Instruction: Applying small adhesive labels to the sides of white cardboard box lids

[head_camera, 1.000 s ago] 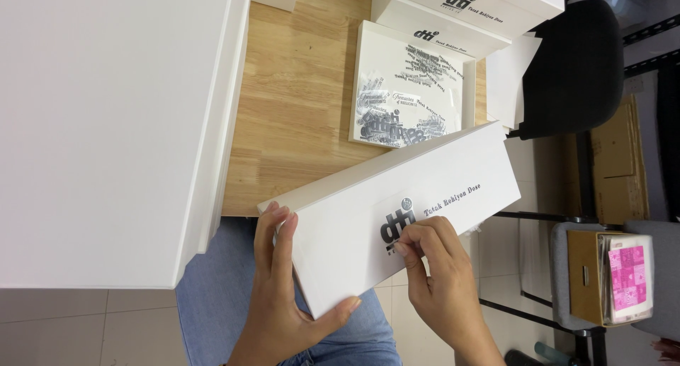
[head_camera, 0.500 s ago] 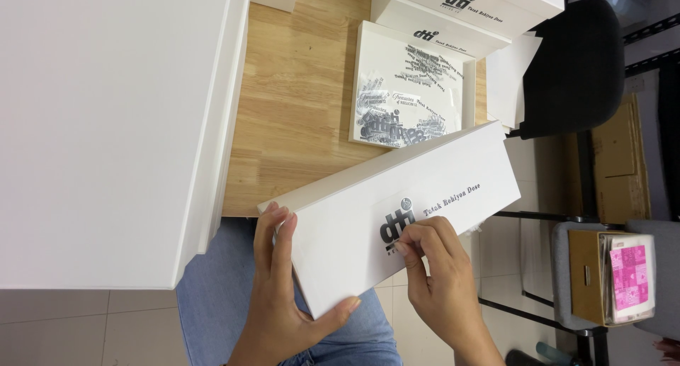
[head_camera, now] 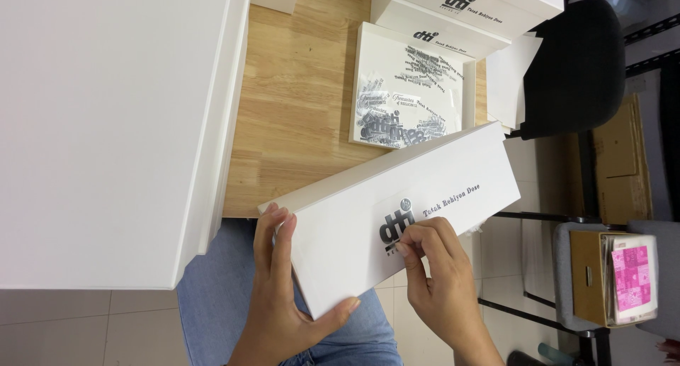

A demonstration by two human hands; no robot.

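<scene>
A flat white box (head_camera: 425, 196) with dark printing on its lid lies tilted over the front edge of the wooden table (head_camera: 297, 125) and my lap. My left hand (head_camera: 283, 302) grips its near corner, thumb along the bottom edge and fingers on the left side. My right hand (head_camera: 439, 281) rests on the lid, fingertips pinched at the dark print. Beyond it lies an open white box (head_camera: 411, 89) with a printed clear sheet inside.
A large white panel (head_camera: 106, 125) covers the left of the table. More white boxes (head_camera: 467, 12) are stacked at the far edge. A black chair (head_camera: 574, 68) stands to the right, with a cardboard box (head_camera: 595, 281) holding pink and white papers beside it.
</scene>
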